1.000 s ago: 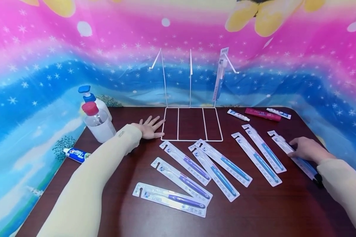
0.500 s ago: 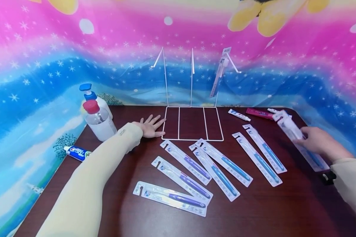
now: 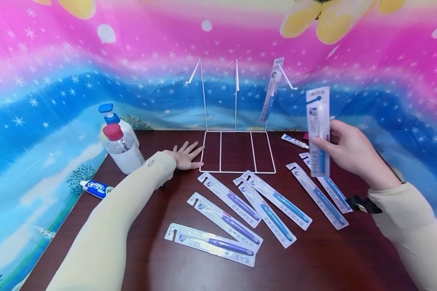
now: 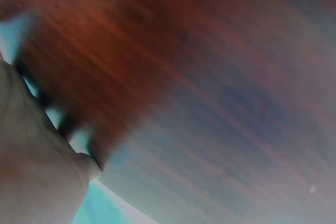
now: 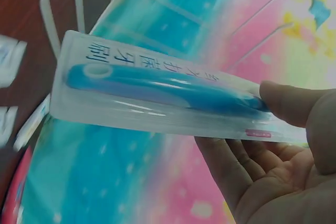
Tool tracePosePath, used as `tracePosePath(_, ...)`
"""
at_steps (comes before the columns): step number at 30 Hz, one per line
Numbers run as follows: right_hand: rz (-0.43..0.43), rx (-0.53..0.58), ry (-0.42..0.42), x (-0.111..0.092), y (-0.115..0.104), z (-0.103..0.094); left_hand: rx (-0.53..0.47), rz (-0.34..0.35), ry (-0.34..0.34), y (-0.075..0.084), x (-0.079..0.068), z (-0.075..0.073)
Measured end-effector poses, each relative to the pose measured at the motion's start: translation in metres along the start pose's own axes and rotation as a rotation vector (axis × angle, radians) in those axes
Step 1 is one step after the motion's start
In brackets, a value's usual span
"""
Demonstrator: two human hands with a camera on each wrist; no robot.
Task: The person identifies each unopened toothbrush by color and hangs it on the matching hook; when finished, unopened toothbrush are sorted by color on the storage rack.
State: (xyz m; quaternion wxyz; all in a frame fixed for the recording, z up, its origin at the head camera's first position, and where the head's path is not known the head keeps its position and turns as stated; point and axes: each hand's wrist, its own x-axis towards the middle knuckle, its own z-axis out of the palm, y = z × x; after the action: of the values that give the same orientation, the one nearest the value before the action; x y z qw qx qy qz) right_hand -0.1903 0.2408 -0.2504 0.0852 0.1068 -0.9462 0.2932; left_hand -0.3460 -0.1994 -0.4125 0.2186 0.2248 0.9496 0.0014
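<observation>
The dark table (image 3: 324, 258) carries a white wire rack (image 3: 237, 150) at its far edge. Right of it, the right hand (image 3: 349, 151) is raised, a packaged blue toothbrush (image 3: 318, 129) pinched between thumb and fingers, long axis upright, the rack's hooks up-left. The left hand (image 3: 185, 155) is laid flat, fingers spread, beside the rack's base.

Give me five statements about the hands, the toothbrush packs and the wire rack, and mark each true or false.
1. The right hand holds a blue toothbrush pack upright above the table. True.
2. The left hand grips the red-capped bottle. False: it rests flat on the table beside the wire rack.
3. One pack hangs on the rack's right hook. True.
4. All three hooks carry packs. False: two are bare.
5. Purple toothbrush packs lie on the table. True.
</observation>
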Motion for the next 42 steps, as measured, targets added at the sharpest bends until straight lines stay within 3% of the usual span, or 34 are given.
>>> tracePosePath(8,-0.025,0.105,0.011,0.023,-0.027,0.019,-0.004,-0.019,-0.009,-0.009,0.010,0.008)
tracePosePath(23,0.041,0.127,0.001,0.054,-0.020,0.037,-0.013,-0.021,0.022,-0.009,0.007,0.004)
tracePosePath(31,0.083,0.160,-0.023,0.096,-0.014,0.046,-0.017,-0.024,0.009,-0.012,0.012,0.008)
tracePosePath(42,0.110,0.197,-0.012,0.154,0.002,0.059,-0.028,-0.001,-0.003,-0.002,0.003,0.003)
